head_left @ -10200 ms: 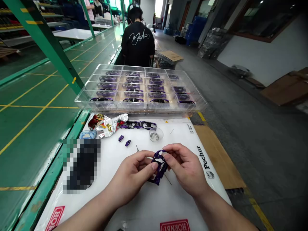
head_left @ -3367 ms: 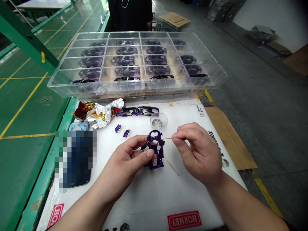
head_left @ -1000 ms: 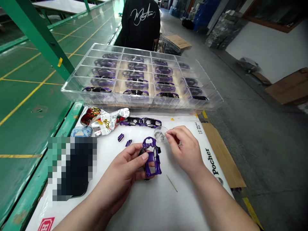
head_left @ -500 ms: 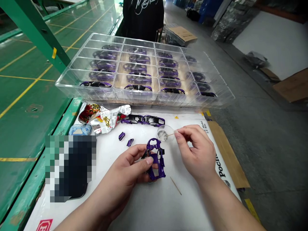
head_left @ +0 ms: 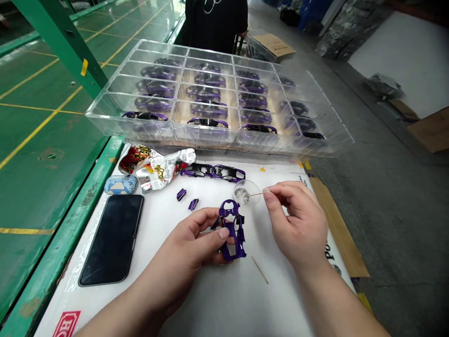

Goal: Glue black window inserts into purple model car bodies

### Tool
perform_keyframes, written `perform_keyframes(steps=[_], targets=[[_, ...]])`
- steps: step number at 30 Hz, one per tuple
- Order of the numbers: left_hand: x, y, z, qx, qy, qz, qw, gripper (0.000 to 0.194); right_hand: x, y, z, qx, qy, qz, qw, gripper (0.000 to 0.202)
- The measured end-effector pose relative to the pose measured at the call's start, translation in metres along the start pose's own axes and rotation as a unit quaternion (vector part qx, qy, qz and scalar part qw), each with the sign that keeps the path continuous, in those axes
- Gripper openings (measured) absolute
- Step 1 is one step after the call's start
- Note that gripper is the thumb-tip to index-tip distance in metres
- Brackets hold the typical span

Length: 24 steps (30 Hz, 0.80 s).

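Note:
Between its thumb and fingers, my left hand [head_left: 199, 238] grips a purple car-body frame [head_left: 239, 234] with open windows, held above the white work surface [head_left: 224, 299]. My right hand [head_left: 298, 215] pinches a thin wooden stick [head_left: 257, 194], whose far tip reaches into a small clear dish [head_left: 242, 193] with a whitish, glossy substance. Another thin stick [head_left: 260, 270] lies on the surface between the hands. Two small purple pieces [head_left: 181, 194] lie left of the dish. Two purple and black frames [head_left: 229, 173] rest end to end behind them.
A clear compartment tray [head_left: 206, 133] with several purple and black frames stands across the back. On the left are a black phone [head_left: 112, 239], a blue patterned case [head_left: 121, 184] and a crumpled wrapper [head_left: 159, 171]. A person in black [head_left: 216, 25] is beyond the tray.
The view has shifted slightly, so most things appear a little to the right. Both hands keep their holds, and the stick's tip is still in the dish.

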<state>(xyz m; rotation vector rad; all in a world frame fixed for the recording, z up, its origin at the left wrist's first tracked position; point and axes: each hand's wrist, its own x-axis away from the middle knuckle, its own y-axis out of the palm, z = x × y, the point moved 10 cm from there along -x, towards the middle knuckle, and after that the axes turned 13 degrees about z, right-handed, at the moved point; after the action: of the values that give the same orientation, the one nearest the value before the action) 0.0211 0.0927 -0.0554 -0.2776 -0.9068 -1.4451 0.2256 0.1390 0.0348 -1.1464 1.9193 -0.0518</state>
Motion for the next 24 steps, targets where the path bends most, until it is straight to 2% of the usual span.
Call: perform_keyframes(steps=[8,12,17,24], targets=[[-0.001,-0.002,-0.001,-0.025,0.006,0.005,1.000,0.042,-0.001,-0.007,-0.002,-0.026,0.004,0.025,0.999,0.005],[0.000,0.001,-0.001,-0.024,0.005,-0.006,1.000,0.043,0.003,-0.018,-0.020,-0.096,-0.027,0.047,0.994,0.012],[0.001,0.006,-0.001,-0.021,0.007,-0.027,0.999,0.044,0.016,-0.017,-0.041,-0.128,-0.065,0.004,0.990,0.022],[0.000,0.007,-0.006,-0.030,0.013,-0.043,0.999,0.046,0.022,-0.012,-0.044,-0.145,-0.062,-0.021,0.987,0.027]])
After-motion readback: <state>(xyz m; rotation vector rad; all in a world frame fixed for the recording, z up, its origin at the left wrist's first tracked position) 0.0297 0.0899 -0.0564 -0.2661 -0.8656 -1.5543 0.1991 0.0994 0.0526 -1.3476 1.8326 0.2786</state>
